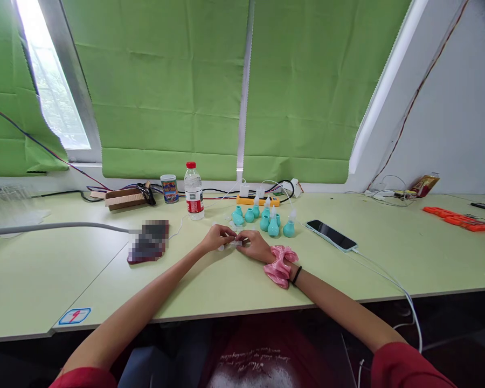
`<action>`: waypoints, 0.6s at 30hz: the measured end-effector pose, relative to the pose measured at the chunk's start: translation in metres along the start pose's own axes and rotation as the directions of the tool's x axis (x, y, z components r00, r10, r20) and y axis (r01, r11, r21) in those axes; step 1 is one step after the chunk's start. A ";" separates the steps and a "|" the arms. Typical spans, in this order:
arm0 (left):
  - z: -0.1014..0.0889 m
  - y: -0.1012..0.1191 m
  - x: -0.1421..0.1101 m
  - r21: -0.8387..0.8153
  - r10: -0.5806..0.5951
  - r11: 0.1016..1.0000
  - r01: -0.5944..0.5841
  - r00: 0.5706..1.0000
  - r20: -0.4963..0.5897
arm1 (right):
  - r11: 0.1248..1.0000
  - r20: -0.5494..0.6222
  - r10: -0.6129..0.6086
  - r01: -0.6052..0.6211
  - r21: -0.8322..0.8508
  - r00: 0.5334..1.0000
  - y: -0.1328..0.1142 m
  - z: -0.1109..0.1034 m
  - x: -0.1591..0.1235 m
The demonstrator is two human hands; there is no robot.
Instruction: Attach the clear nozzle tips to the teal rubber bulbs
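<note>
Close together over the middle of the table, my left hand [218,237] and my right hand [254,245] both have their fingertips pinched. Between them is a small clear plastic piece [237,243], too small to name exactly. Another whitish translucent bit [221,248] lies under my left hand. Just beyond my right hand stand several turquoise rubber bulbs [273,227]. Some of these carry clear pointed tips [292,215], while others, such as a bulb [249,215] at the back, show an open neck.
Behind the bulbs lies a yellow power strip [258,200] with chargers. A water bottle [194,194] and a can [169,188] stand back left, near a cardboard box [123,198]. A phone [332,235] on a cable is at right; a blurred-out dark device [149,241] is at left.
</note>
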State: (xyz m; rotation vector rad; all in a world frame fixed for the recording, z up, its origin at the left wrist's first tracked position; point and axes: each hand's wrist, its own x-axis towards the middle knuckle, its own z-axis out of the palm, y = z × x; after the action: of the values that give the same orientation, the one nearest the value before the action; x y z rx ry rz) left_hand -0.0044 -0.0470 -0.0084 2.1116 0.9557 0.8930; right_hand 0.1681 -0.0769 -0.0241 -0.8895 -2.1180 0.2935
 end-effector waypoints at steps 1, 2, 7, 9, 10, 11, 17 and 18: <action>0.000 0.000 0.000 0.001 -0.002 1.000 0.002 1.000 -0.004 | 1.000 0.002 -0.001 0.001 0.000 1.000 0.000 0.000 0.000; 0.000 0.000 0.000 0.001 -0.004 1.000 0.004 1.000 -0.007 | 1.000 0.003 -0.002 0.002 0.000 1.000 0.000 0.000 0.000; 0.002 0.003 0.000 -0.002 -0.007 1.000 0.007 1.000 -0.022 | 1.000 0.007 -0.010 0.010 0.000 1.000 0.000 0.000 -0.001; 0.002 0.004 0.000 -0.002 -0.008 1.000 0.008 0.999 -0.032 | 1.000 0.008 -0.009 0.009 0.001 1.000 0.001 0.000 -0.001; 0.003 0.004 0.001 -0.002 -0.009 1.000 0.009 0.999 -0.036 | 1.000 0.007 -0.008 0.008 0.001 1.000 0.001 0.000 -0.001; 0.003 0.004 0.001 -0.002 -0.010 1.000 0.010 0.999 -0.039 | 1.000 0.007 -0.007 0.007 0.001 1.000 0.001 0.000 -0.001; 0.005 0.001 0.002 -0.006 -0.019 1.000 0.019 0.999 -0.051 | 1.000 0.008 -0.009 0.009 0.009 1.000 0.001 0.000 0.001; 0.005 0.001 0.002 -0.008 -0.022 1.000 0.022 0.998 -0.051 | 1.000 0.009 -0.008 0.008 0.010 1.000 0.001 0.000 0.001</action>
State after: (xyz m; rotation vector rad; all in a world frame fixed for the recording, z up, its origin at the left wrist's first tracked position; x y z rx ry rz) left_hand 0.0006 -0.0474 -0.0101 2.0774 0.9981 0.9422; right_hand 0.1678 -0.0760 -0.0242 -0.8751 -2.1258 0.3039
